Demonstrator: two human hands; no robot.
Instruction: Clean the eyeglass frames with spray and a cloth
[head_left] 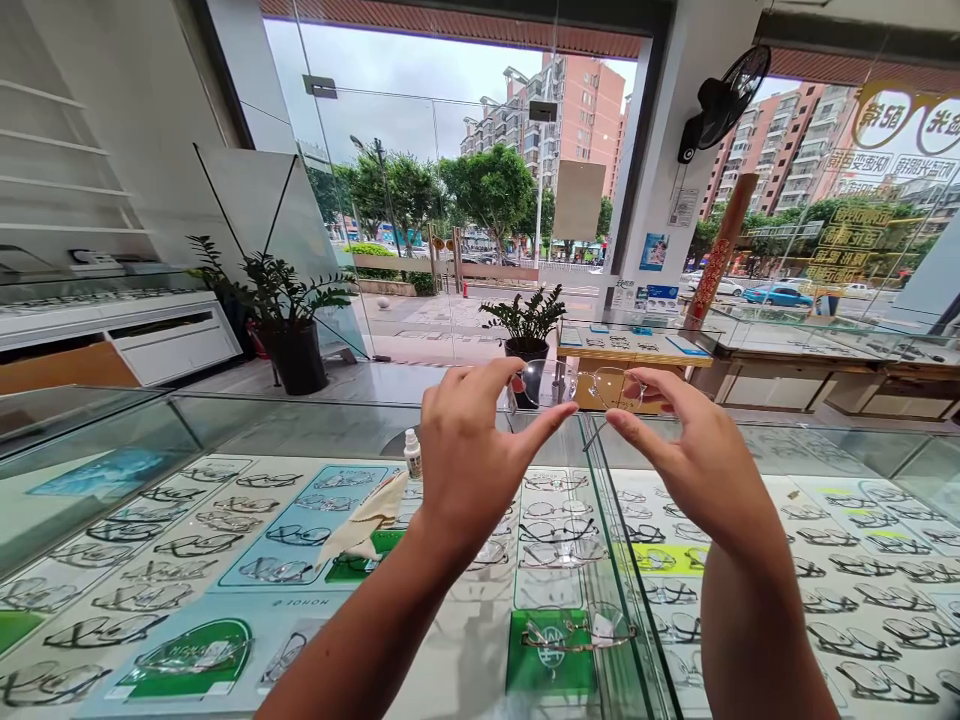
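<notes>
holds glasses (553,382) over the worktop (469,625), pinched at opposite sides by left hand (471,440) and right hand (701,445), likely keeping lenses (609,388) mostly uncovered.

Looks like an eyeglasses shop: filled with rows of spectacles (196,543) inside glass display cases (480,690), fronted by tall glass panes (397,200) facing a street, and marked by a glasses-shaped sign (885,118) with lettering on the window.
</notes>
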